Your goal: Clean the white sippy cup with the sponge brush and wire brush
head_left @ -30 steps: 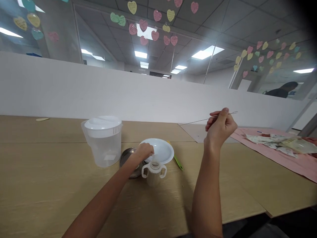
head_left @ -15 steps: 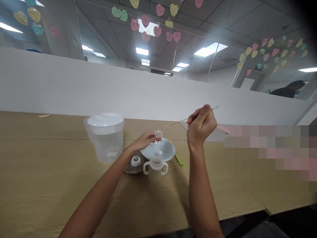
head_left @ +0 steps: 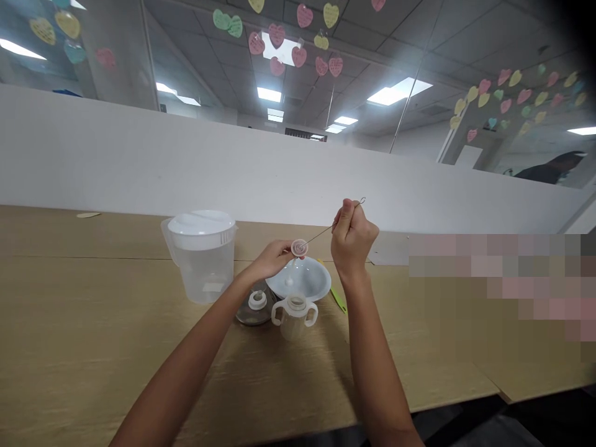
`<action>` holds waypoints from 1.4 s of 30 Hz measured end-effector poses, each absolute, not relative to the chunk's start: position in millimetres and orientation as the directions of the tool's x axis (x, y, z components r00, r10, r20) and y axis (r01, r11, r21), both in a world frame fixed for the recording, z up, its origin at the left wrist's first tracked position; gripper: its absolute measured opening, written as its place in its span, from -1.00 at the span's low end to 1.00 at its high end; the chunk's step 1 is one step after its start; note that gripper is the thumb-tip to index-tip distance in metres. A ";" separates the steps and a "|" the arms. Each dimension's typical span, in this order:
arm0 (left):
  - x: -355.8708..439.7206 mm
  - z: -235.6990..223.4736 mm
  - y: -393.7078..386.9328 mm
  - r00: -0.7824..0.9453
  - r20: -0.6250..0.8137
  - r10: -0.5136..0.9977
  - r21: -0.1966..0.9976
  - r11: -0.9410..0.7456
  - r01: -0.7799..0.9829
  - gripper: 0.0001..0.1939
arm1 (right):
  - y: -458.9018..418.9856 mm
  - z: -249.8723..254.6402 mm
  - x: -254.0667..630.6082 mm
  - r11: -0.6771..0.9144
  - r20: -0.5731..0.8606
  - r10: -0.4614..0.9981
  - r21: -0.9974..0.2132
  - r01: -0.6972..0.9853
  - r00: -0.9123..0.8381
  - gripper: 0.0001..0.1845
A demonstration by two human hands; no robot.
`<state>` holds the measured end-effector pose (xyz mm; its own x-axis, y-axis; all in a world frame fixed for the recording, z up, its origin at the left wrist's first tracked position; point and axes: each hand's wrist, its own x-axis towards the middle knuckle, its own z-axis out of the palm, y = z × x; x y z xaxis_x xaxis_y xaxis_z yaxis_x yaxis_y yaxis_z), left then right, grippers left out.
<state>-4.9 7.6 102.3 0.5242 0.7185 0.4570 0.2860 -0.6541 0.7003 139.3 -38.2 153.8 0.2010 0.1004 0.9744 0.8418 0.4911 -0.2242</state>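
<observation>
My left hand (head_left: 272, 259) is closed on a small round straw top (head_left: 299, 248) of a baby cup; a thin tube with a white ball (head_left: 289, 282) hangs from it over a white bowl (head_left: 307, 279). In my right hand (head_left: 354, 236), closed in a fist, is a thin wire straw brush with a looped end (head_left: 362, 200). Its other end reaches the straw top, though whether it is inside I cannot tell. Below stands a two-handled clear cup (head_left: 293, 323), open at the top. Beside it lies a dark transparent lid with a white collar (head_left: 257, 300).
A clear pitcher with a white lid (head_left: 205, 261) stands on the left of the wooden table (head_left: 116, 347). A green-handled utensil (head_left: 338, 300) lies right of the bowl. At the back left is a flat pale piece (head_left: 88, 215). A low white wall (head_left: 186, 167) runs behind.
My right hand has moved left with the wire brush, bringing its tip to the straw top. The white ball has swung a little left. My left hand stays nearly in place.
</observation>
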 end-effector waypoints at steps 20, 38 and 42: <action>1.9 35.3 46.4 0.647 0.103 0.755 0.373 -0.633 0.679 -0.84 | -47.9 162.1 153.0 0.538 0.894 0.162 -0.435 0.722 0.418 -0.53; -7.2 95.8 15.9 0.578 0.353 0.736 0.898 -0.441 0.013 -0.75 | -71.1 165.8 138.1 0.606 0.905 0.001 -0.338 0.720 0.424 -0.55; -7.7 105.0 9.2 0.555 0.431 0.712 0.847 -0.531 0.022 -0.72 | -50.3 153.8 133.7 0.478 0.982 0.152 -0.173 0.861 0.113 -0.60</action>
